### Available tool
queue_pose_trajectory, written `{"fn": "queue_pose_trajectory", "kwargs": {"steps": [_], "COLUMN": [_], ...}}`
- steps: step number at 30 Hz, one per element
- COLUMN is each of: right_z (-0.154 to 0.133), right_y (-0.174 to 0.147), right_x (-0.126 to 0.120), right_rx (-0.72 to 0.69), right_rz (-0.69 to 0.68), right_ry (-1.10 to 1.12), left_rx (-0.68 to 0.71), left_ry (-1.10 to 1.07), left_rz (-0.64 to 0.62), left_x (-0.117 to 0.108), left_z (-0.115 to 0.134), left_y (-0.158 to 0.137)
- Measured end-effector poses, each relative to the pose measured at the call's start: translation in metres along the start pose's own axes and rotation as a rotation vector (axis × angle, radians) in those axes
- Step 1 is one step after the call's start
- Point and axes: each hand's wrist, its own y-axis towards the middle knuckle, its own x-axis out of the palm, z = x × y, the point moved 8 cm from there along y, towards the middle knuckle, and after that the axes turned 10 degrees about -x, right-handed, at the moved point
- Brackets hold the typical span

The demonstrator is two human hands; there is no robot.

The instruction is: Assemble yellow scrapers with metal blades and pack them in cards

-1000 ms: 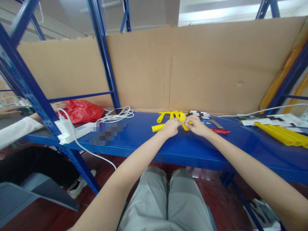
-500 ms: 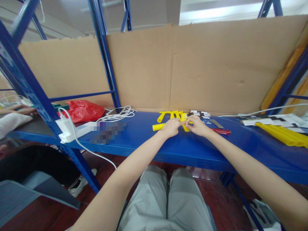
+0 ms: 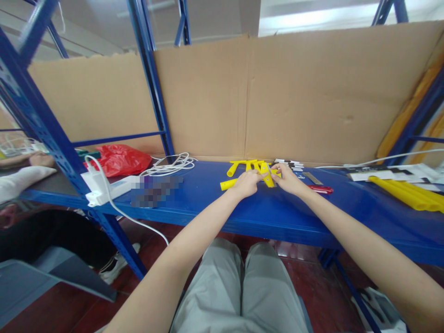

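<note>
My left hand is closed, its fingertips pressed on the left side of a short yellow tube piece. My right hand is at that piece's right side, with thumb and finger pinched by a thin greyish edge; what lies between them is too small to make out. Just behind my hands are several yellow tube pieces, some of them branching. Another short yellow tube lies left of my left hand. A red tool-like thing rests to the right of my right wrist.
A small metal strip and black-and-white pieces lie behind my right hand. Long yellow tubes are far right. Leftward are a white power strip, coiled white cable, a red bag and another person's arm.
The yellow piece between my hands shows more of its face now. My right fingers have shifted slightly right, and my left hand barely moved. The other person's arm has moved right.
</note>
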Motion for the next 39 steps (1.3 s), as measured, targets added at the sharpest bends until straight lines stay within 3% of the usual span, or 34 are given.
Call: {"fn": "queue_pose_trajectory", "kwargs": {"steps": [5, 8, 12, 27, 39], "right_z": [-0.006, -0.011, -0.011, -0.008, -0.002], "right_y": [-0.006, -0.009, -0.011, -0.011, -0.012], "right_x": [0.017, 0.015, 0.005, -0.003, 0.001], "right_rx": [0.154, 0.232, 0.315, 0.386, 0.322], "right_rz": [-0.130, -0.120, -0.060, 0.020, -0.067], "right_ry": [0.395, 0.508, 0.529, 0.510, 0.468], "left_rx": [-0.012, -0.008, -0.007, 0.012, 0.114], "left_ry": [-0.019, -0.025, -0.043, 0.011, -0.031], "left_rz": [0.011, 0.023, 0.037, -0.052, -0.046], "left_x": [-0.002, -0.003, -0.003, 0.001, -0.001], "left_z": [-0.001, -0.001, -0.001, 0.000, 0.004], "left_y": [-0.001, -0.001, -0.001, -0.005, -0.005]}}
